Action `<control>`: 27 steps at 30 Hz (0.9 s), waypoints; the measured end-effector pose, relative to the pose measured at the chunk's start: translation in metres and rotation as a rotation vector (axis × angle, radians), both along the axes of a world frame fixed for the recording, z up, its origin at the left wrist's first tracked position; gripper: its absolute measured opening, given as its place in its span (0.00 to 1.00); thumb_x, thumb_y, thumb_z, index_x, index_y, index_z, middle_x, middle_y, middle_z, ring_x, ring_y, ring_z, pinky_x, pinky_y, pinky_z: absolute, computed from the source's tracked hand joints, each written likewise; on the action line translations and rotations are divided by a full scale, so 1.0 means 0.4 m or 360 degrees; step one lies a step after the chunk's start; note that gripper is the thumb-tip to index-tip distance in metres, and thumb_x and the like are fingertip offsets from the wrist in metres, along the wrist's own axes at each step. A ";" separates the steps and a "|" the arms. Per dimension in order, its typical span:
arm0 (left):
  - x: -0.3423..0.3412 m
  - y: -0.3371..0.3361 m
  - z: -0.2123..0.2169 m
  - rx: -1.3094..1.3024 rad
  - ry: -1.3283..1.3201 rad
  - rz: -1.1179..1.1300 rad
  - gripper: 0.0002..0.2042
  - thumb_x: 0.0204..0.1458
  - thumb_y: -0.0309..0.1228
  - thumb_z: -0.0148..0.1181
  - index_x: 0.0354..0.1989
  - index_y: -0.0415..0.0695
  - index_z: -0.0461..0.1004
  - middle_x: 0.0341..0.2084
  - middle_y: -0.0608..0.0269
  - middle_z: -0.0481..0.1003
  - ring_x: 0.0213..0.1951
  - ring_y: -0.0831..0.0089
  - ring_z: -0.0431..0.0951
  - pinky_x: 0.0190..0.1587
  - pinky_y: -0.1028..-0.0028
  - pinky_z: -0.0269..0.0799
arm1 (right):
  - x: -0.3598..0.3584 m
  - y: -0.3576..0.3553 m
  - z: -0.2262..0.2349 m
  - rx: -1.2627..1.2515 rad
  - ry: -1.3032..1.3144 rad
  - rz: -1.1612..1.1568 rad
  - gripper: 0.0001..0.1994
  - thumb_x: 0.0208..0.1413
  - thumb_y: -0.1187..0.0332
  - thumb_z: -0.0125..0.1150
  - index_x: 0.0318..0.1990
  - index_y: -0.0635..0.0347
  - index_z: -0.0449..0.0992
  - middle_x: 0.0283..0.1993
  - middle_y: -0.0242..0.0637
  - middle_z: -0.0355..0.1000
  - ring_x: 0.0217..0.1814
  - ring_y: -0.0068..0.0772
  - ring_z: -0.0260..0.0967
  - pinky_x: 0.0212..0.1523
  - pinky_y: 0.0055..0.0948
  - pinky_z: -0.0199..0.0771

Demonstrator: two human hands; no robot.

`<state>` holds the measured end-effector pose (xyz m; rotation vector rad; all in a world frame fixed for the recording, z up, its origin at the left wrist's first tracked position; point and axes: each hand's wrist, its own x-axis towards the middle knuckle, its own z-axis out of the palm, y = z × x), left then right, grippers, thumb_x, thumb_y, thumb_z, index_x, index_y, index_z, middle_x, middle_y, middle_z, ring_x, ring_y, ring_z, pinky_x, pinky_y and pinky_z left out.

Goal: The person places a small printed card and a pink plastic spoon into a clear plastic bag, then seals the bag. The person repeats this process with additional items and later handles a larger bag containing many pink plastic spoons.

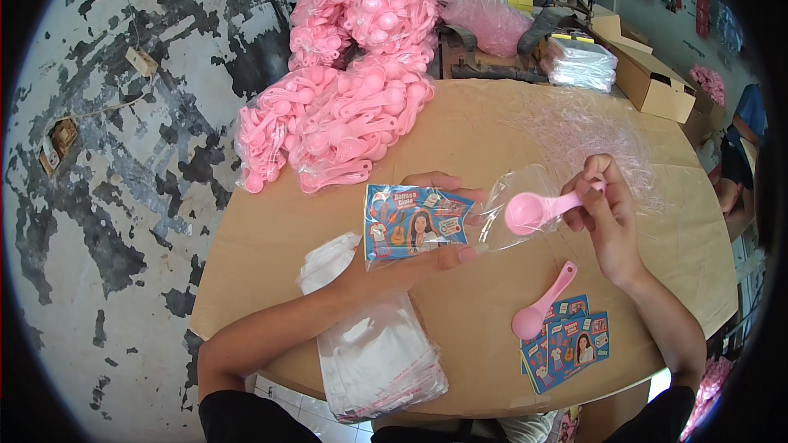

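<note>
My left hand (410, 269) grips a clear plastic bag (490, 228) with a blue printed card (402, 226) inside, fingers behind and thumb along the lower edge. The bag's open end faces right. There my right hand (609, 221) pinches the handle of a pink measuring spoon (529, 213). Its bowl overlaps the bag mouth; whether it is inside I cannot tell. Below, a second pink spoon (538, 316) lies against several blue cards (579, 349). Under my left forearm rests a clear pack of white material (377, 357).
Large clear bags full of pink spoons (361, 107) are heaped at the table's (287, 262) far left. Thin clear plastic strips (591, 131) lie at the far right, near stacked clear bags (579, 61) and a cardboard box (652, 82). Another person (743, 127) is at the right edge.
</note>
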<state>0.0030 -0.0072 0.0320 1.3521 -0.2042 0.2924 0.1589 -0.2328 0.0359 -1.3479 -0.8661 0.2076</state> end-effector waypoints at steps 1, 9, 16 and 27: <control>0.001 0.001 -0.001 0.0042 -0.0026 0.0007 0.31 0.49 0.18 0.66 0.61 0.43 0.59 0.57 0.53 0.70 0.57 0.67 0.72 0.55 0.66 0.76 | -0.009 0.003 0.001 0.0000 0.0000 -0.0002 0.02 0.68 0.71 0.44 0.42 0.55 0.60 0.28 0.28 0.63 0.26 0.17 0.60 0.28 0.18 0.59; 0.004 0.000 -0.008 0.0137 -0.0094 0.0037 0.28 0.50 0.17 0.65 0.57 0.43 0.59 0.57 0.50 0.68 0.59 0.66 0.71 0.57 0.65 0.75 | -0.056 0.010 -0.007 -0.0096 0.0200 0.0557 0.11 0.69 0.67 0.46 0.54 0.60 0.61 0.44 0.35 0.65 0.41 0.22 0.63 0.43 0.26 0.68; 0.018 0.011 -0.030 -0.0061 -0.0144 -0.0285 0.33 0.47 0.18 0.69 0.59 0.44 0.56 0.59 0.48 0.66 0.65 0.64 0.64 0.62 0.65 0.70 | -0.134 0.018 0.012 -0.0339 0.0063 0.0434 0.11 0.65 0.72 0.53 0.53 0.61 0.63 0.43 0.32 0.63 0.42 0.20 0.61 0.44 0.23 0.65; 0.028 0.007 -0.039 -0.0084 0.0090 0.0223 0.39 0.54 0.36 0.68 0.68 0.44 0.47 0.61 0.50 0.59 0.58 0.64 0.68 0.60 0.66 0.67 | -0.087 0.030 0.296 -0.1057 -0.1686 -0.0483 0.04 0.56 0.76 0.58 0.38 0.65 0.72 0.34 0.42 0.71 0.33 0.36 0.71 0.36 0.32 0.70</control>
